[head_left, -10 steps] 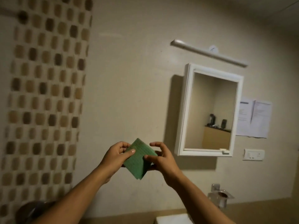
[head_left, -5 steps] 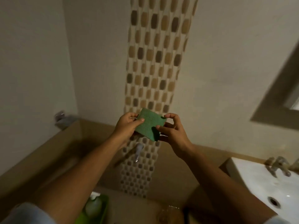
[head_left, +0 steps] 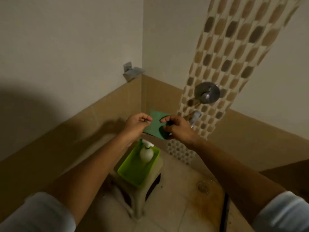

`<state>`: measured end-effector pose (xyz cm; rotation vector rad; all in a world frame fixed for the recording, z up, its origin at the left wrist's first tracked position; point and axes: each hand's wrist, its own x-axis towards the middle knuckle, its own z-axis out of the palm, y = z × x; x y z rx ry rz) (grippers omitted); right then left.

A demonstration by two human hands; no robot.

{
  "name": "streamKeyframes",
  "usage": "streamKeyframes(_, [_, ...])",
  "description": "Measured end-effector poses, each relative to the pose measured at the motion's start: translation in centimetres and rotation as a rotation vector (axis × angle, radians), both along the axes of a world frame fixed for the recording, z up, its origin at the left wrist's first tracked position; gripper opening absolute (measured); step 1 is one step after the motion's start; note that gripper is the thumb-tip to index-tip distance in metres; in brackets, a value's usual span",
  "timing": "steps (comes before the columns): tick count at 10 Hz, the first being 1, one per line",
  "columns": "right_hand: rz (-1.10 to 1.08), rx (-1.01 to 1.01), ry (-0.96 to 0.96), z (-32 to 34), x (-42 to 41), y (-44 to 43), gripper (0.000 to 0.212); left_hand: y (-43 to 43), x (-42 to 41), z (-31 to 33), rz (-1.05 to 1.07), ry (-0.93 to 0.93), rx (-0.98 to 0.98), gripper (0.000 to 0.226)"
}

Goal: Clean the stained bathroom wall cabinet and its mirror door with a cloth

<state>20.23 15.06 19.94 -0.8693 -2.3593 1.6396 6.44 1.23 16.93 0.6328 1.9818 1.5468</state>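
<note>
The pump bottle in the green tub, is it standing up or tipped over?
Upright. The pump bottle stands in the green tub with its pump head at the top, below the cloth held in both hands.

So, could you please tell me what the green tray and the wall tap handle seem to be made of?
Green tray: probably plastic, going by its bright uniform lime colour and thin moulded walls. Tap handle: likely chromed metal, since it looks silvery with bright highlights.

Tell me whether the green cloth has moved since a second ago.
Cannot tell. The green cloth stays pinched between the left hand and right hand, but the camera swung off the cabinet, so no fixed thing is shared between views.
</note>
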Motion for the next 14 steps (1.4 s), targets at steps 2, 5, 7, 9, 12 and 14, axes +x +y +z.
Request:
streamKeyframes(2, [0.105, 0.046, -0.178, -9.1, -2.8, -4.4, 0.034, -4.1, -3.2, -9.5, -0.114, 0.029, -0.208, 0.020])
streamKeyframes(5, [0.213, 0.219, -0.541, -28.4, -6.8, -7.1, 0.046, -3.9, -6.6, -27.8, -0.382, 0.250, -0.608, 0.034])
streamKeyframes(7, [0.398, 0.662, -0.698, -36.9, -8.4, -7.4, 0.038, -3.1, -6.9, -34.5, -0.702, 0.830, -0.889, 0.036])
streamKeyframes(9, [0.596, 0.902, -0.829, -40.3, -9.2, -8.2, 0.040, -3.7, -6.6, -38.5, -0.912, 1.108, -0.923, 0.014])
streamKeyframes(12, [0.588, 0.934, -0.872, -37.0, -8.7, -6.8, 0.039, -2.8, -6.6, -34.5, -0.884, 1.157, -1.124, 0.032])
streamKeyframes(14, [0.322, 0.962, -0.732, -25.3, -4.4, -1.6, 0.045, -1.0, -8.5, -23.8, -0.608, 1.286, -1.009, 0.040])
